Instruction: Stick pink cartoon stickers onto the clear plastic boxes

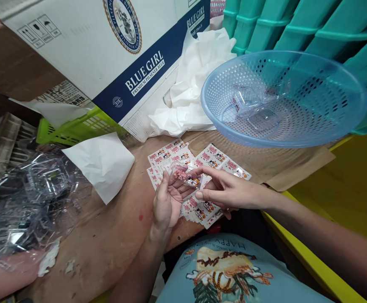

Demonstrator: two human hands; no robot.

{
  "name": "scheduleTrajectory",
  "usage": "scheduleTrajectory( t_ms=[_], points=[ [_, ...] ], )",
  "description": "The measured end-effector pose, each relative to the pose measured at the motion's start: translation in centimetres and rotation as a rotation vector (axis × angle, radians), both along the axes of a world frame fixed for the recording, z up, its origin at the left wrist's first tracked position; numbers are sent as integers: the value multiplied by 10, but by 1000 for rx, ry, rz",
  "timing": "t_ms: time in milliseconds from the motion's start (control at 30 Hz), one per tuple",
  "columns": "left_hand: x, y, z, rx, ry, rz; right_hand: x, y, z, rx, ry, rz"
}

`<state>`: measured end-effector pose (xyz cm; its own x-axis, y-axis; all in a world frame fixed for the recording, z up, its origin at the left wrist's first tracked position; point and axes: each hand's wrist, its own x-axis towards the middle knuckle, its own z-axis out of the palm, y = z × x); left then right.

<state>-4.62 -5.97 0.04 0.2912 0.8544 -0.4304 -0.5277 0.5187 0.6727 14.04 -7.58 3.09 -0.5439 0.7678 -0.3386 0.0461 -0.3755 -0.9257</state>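
My left hand holds a small clear plastic box between thumb and fingers. On the box lies a sticker with pink lettering and cartoon cats. My right hand reaches in from the right, its index fingertip at the box's upper edge and its thumb apart below. Its other fingers are partly hidden. Beneath both hands, sheets of matching stickers spread over the brown work surface.
A blue perforated basket at the right holds several clear boxes. More clear plastic boxes pile at the left, near white paper and a green crate. Behind stand a beer carton and teal bins.
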Motion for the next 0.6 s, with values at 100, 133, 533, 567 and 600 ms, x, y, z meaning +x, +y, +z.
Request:
scheduleTrajectory(
  t_ms=[100, 133, 533, 567, 600],
  points=[
    [1, 0, -3, 12, 20, 27, -1, -1, 1, 6, -1, -7],
    [2, 0, -3, 13, 34, 45, -1, -2, 3, 9, 0, -10],
    [2, -2, -5, 28, 29, 109, 5, -2, -1, -54, 40, -13],
    [3, -2, -5, 36, 13, 98, 4, -1, -2, -63, 40, -15],
    [3, -2, -6, 41, -2, 90, 4, 0, -3, -70, 40, -16]
  ],
)
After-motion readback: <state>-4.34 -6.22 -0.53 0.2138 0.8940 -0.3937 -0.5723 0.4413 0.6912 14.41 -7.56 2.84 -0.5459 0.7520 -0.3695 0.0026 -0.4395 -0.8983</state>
